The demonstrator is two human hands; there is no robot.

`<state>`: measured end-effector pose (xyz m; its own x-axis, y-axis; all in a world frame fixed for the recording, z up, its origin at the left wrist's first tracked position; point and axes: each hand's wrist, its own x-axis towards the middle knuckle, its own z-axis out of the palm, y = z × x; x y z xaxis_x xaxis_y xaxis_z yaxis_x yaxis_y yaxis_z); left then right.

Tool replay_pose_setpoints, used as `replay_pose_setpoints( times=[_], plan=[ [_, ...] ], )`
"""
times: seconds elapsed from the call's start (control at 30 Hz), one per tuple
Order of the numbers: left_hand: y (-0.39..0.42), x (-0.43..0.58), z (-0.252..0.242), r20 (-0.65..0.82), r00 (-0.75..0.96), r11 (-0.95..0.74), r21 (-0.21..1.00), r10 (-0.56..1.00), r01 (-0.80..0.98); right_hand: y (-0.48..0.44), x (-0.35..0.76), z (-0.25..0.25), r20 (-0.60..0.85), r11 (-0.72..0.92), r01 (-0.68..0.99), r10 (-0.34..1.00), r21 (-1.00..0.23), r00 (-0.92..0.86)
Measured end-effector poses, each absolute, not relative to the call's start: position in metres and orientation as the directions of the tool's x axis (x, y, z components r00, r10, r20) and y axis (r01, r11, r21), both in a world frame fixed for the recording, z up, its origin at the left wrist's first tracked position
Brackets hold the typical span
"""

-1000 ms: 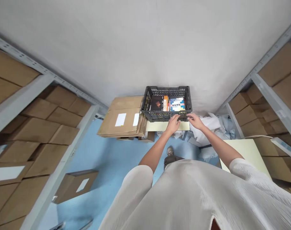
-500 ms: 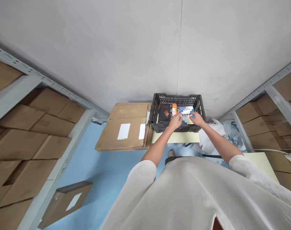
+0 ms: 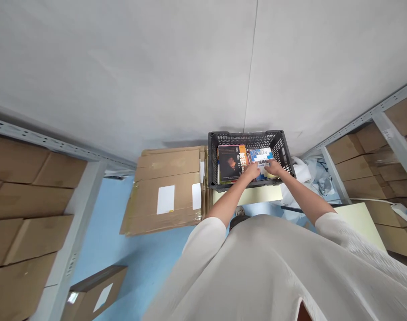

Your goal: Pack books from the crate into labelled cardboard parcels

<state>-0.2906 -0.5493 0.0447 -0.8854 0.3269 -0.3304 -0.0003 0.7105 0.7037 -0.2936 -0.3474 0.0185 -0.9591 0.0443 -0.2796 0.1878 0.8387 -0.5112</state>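
Note:
A black plastic crate (image 3: 223,183) stands against the wall with books in two stacks. On its left side lies a dark book (image 3: 227,162) with an orange strip and white characters. The right stack has a blue-and-white book (image 3: 261,154) on top, its cover facing up. My left hand (image 3: 252,170) is closed at that book's lower left part, beside the dark book. At its lower right part my right hand (image 3: 273,167) is closed, fingers bent over the cover. Both hands seem to grip the book; the undersides of the fingers are hidden.
Flattened cardboard boxes (image 3: 180,200) lean left of the crate. Shelves with cartons (image 3: 29,196) line the left, and more cartons (image 3: 360,160) fill the right. White plastic bags (image 3: 302,176) lie right of the crate. A carton (image 3: 99,292) sits on the blue floor.
The view has shifted slightly, and the crate looks a little nearer. Both hands have slid toward the near end of the blue-and-white book, uncovering more of its upper cover.

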Motion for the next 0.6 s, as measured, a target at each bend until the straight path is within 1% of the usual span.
replay_pose_setpoints(
  times=[0.07, 0.17, 0.27, 0.33, 0.4, 0.47, 0.6],
  plan=[
    [-0.548, -0.291, 0.041, -0.315, -0.887, 0.693, 0.721, 0.338, 0.008, -0.348, -0.294, 0.014, -0.259, 0.845, 0.178, 0.049, -0.504, -0.965],
    [-0.545, -0.292, 0.039, -0.308, -0.884, 0.701, 0.713, 0.351, 0.03, -0.352, -0.296, 0.012, -0.253, 0.868, 0.182, 0.067, -0.463, -0.965],
    [-0.54, -0.291, 0.039, -0.328, -0.877, 0.705, 0.709, 0.352, 0.018, -0.356, -0.299, 0.015, -0.31, 0.88, 0.255, 0.132, -0.4, -0.941],
    [-0.537, -0.289, 0.038, -0.339, -0.878, 0.697, 0.717, 0.339, -0.007, -0.356, -0.3, 0.019, -0.334, 0.867, 0.31, 0.181, -0.389, -0.925],
    [-0.536, -0.288, 0.036, -0.339, -0.888, 0.676, 0.735, 0.312, -0.043, -0.356, -0.3, 0.023, -0.337, 0.835, 0.352, 0.215, -0.424, -0.917],
    [-0.539, -0.288, 0.033, -0.306, -0.914, 0.627, 0.775, 0.265, -0.078, -0.356, -0.3, 0.027, -0.349, 0.798, 0.374, 0.221, -0.472, -0.911],
    [-0.552, -0.296, 0.028, -0.168, -0.982, 0.519, 0.849, 0.091, -0.097, -0.362, -0.3, 0.034, -0.386, 0.76, 0.364, 0.161, -0.538, -0.908]
  ],
)
